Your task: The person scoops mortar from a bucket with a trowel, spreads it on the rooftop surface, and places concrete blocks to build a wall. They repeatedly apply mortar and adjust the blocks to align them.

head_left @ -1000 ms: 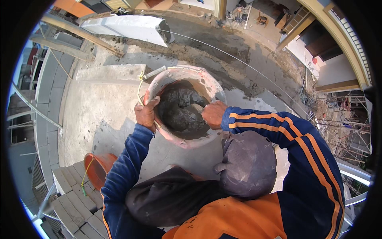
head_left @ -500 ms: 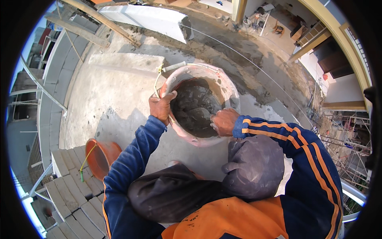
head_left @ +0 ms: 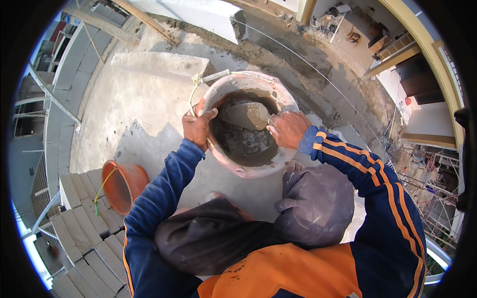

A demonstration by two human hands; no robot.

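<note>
An orange bucket (head_left: 233,85) smeared with grey mortar stands tilted on the concrete slab in front of me. My left hand (head_left: 198,128) grips its left rim. My right hand (head_left: 287,128) is at the right rim and holds a trowel (head_left: 247,115), whose flat blade lies inside the bucket, coated with wet mortar. Dark wet mortar (head_left: 246,144) fills the lower part of the bucket. My knees in grey trousers show just below the bucket.
A second, smaller orange bucket (head_left: 121,185) lies on its side at the left, next to stacked grey blocks (head_left: 84,233). A concrete block (head_left: 159,64) lies behind the bucket. A taut string line runs across the slab (head_left: 124,114). Scaffolding stands at the right.
The bucket has tipped further toward me, showing more of its inside. The trowel blade now lifts out of the mortar. The view has shifted closer and slightly right.
</note>
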